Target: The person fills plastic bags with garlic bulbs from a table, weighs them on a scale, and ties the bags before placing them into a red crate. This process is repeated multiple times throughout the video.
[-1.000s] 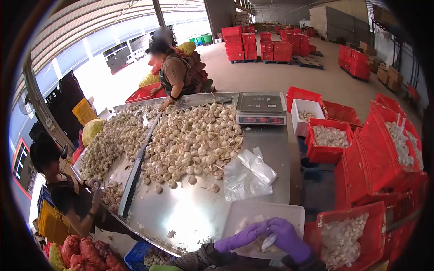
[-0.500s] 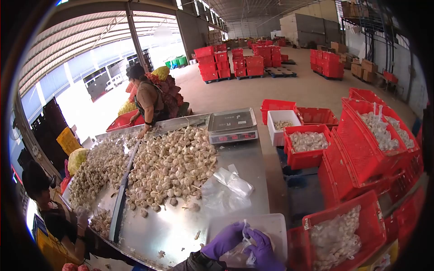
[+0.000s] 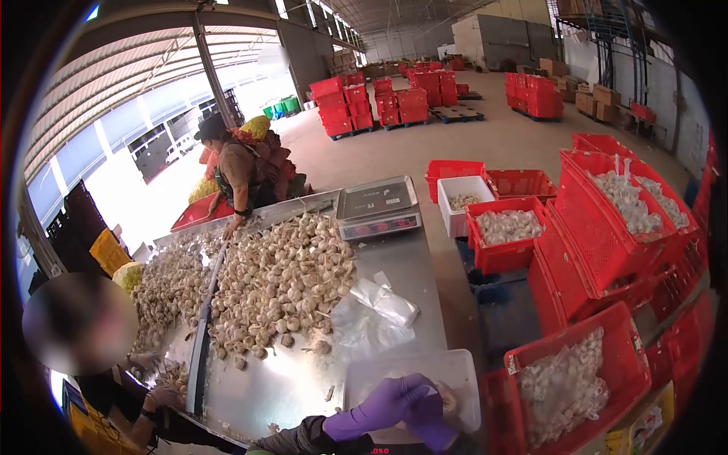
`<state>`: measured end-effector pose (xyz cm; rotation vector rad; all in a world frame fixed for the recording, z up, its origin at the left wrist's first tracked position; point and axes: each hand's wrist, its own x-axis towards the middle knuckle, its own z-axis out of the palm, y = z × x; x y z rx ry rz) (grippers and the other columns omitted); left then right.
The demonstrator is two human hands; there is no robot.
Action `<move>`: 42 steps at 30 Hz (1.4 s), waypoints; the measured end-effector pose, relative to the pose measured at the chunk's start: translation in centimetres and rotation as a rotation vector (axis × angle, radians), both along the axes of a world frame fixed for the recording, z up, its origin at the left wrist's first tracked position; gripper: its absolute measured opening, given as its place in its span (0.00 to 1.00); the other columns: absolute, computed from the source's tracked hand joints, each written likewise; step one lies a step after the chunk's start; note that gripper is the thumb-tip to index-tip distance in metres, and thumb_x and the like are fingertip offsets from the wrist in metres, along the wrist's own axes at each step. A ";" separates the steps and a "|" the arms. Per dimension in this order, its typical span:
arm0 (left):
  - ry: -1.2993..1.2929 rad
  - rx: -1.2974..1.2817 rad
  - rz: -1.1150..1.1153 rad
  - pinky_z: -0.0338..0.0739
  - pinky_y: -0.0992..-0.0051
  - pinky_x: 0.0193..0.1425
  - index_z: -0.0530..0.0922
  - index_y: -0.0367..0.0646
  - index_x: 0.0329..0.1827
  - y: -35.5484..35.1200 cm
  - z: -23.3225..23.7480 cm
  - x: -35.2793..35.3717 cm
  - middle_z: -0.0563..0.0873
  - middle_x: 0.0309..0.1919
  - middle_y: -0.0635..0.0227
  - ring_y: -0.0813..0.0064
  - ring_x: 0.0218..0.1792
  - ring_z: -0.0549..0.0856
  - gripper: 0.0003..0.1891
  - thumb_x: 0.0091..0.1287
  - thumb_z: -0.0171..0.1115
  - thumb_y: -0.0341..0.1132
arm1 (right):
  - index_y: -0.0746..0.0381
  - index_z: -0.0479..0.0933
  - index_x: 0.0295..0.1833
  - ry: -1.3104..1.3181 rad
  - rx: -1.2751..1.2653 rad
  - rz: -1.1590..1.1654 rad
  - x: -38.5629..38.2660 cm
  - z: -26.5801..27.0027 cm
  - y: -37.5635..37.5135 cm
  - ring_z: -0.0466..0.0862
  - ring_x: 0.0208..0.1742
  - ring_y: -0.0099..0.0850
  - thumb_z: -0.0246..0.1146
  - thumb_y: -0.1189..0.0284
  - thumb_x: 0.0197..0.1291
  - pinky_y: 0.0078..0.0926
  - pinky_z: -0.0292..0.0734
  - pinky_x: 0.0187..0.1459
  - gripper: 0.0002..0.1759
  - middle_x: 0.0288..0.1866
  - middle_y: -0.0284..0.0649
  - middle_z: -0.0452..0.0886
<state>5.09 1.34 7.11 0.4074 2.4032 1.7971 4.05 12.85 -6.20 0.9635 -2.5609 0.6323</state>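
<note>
Both of my hands wear purple gloves and meet over a white tray (image 3: 472,379) at the table's front edge. My left hand (image 3: 385,406) has its fingers closed on the neck of a clear plastic bag. Pressed against it, my right hand (image 3: 427,418) also closes on the bag's neck; its fingertips are partly hidden. The bag of garlic (image 3: 450,400) shows only in part beyond my right hand, down in the tray. Just past the tray lie flat plastic bags (image 3: 385,302) in a loose stack.
A heap of garlic (image 3: 284,265) covers the metal table's middle, beside a long divider (image 3: 199,356). A scale (image 3: 378,208) stands at the far end. Red crates (image 3: 580,387) with bagged garlic are stacked to the right. Two co-workers (image 3: 236,171) stand along the left side.
My hands have drawn together and turned around the bag's neck, which no longer stands up between them. The view has shifted slightly. The near co-worker leans further in.
</note>
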 end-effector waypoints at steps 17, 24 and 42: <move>-0.356 0.357 0.512 0.75 0.79 0.39 0.65 0.36 0.58 -0.6 -7.1 2.2 0.76 0.40 0.67 0.76 0.38 0.78 0.22 0.61 0.58 0.31 | 0.64 0.66 0.56 -1.681 -1.679 -0.041 -0.7 9.5 4.6 0.78 0.47 0.31 0.51 0.59 0.61 0.29 0.74 0.50 0.24 0.49 0.41 0.75; -0.341 0.325 0.335 0.66 0.72 0.58 0.66 0.36 0.60 4.7 -5.0 3.6 0.73 0.55 0.61 0.72 0.55 0.72 0.24 0.59 0.58 0.28 | 0.64 0.72 0.51 -1.369 -1.415 0.109 4.9 7.3 12.8 0.78 0.39 0.23 0.60 0.68 0.57 0.22 0.74 0.43 0.18 0.37 0.34 0.79; -0.287 0.056 0.310 0.71 0.77 0.42 0.78 0.38 0.44 4.0 -5.3 1.4 0.81 0.41 0.65 0.77 0.38 0.78 0.12 0.65 0.51 0.36 | 0.52 0.56 0.65 -0.823 -2.510 -0.790 -5.9 -13.2 29.3 0.68 0.55 0.39 0.50 0.52 0.60 0.33 0.65 0.57 0.30 0.59 0.47 0.62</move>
